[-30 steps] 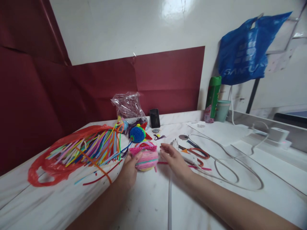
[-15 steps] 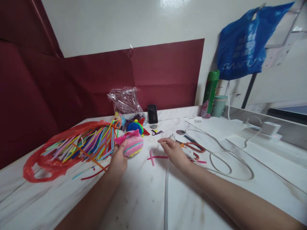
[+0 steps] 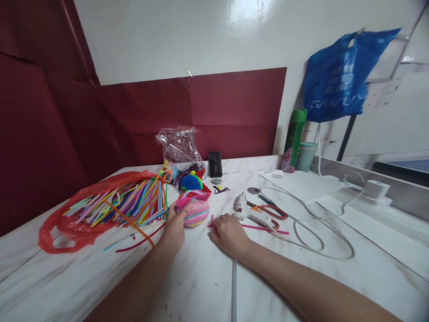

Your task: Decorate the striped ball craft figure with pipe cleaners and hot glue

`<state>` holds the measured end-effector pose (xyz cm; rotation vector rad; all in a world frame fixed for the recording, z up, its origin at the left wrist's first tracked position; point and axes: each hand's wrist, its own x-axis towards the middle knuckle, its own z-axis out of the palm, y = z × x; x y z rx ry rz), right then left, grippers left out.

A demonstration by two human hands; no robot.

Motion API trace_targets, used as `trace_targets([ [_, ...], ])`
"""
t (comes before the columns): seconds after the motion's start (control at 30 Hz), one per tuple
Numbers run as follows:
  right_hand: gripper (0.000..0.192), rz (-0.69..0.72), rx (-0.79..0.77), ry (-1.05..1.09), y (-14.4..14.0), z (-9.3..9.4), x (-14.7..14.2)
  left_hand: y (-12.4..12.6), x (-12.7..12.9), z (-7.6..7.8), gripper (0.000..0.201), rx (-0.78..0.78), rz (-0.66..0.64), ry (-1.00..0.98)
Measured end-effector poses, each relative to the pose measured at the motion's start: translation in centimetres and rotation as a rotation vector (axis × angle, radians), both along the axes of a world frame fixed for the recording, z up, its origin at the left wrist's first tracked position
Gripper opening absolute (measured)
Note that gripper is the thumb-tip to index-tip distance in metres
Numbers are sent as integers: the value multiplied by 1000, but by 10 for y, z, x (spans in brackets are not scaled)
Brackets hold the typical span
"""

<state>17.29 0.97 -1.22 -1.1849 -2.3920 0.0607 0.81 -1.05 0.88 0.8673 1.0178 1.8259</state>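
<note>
My left hand [image 3: 176, 223] is closed round the edge of a round pink-striped pipe-cleaner craft [image 3: 197, 212], with bands of turquoise and yellow and a darker pink frill on top. It is held just above the table. My right hand [image 3: 229, 232] rests on the tabletop, fingers curled down over a short pink pipe-cleaner piece [image 3: 212, 219] whose end shows beside the fingertips. A longer pink pipe cleaner [image 3: 264, 229] passes under that hand. Just beyond lies a white glue gun [image 3: 254, 214], alongside orange-handled scissors [image 3: 273, 211].
A red plastic bag [image 3: 67, 232] full of colourful pipe cleaners lies on the left. Behind are a blue craft ball [image 3: 191, 182], a clear plastic bag [image 3: 179, 145] and a phone [image 3: 215, 164]. A looping white cable [image 3: 345, 237], green spray can [image 3: 295, 141] and cup [image 3: 306, 156] occupy the right.
My right hand has come down and slightly left onto the short pink pipe-cleaner piece. The pink craft in my left hand has turned and shifted right. The glue gun is now in plainer view.
</note>
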Motion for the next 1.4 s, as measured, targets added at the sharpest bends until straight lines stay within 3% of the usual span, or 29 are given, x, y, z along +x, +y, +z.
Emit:
trace_targets([
  [0.07,11,-29,-25,26,5,-1,3,1,0,-1,53,-9,-1,-1],
  [0.27,20,6,-53,202,25,15,33,1,-2,2,43,-89,22,-26],
  [0.43,14,317,-106,327,13,27,40,0,1,4,46,-124,28,38],
  [0.53,14,450,-46,397,0,29,36,-1,4,2,50,-130,43,128],
  [0.7,14,342,271,461,-5,40,37,-4,8,1,53,-150,45,278],
  [0.8,16,253,346,410,0,43,40,-6,9,2,54,-151,-10,328],
  [1.17,16,133,364,199,-2,27,32,-15,22,12,63,-195,-38,320],
  [1.4,14,126,377,185,-2,25,32,-12,21,7,60,-172,-23,369],
])
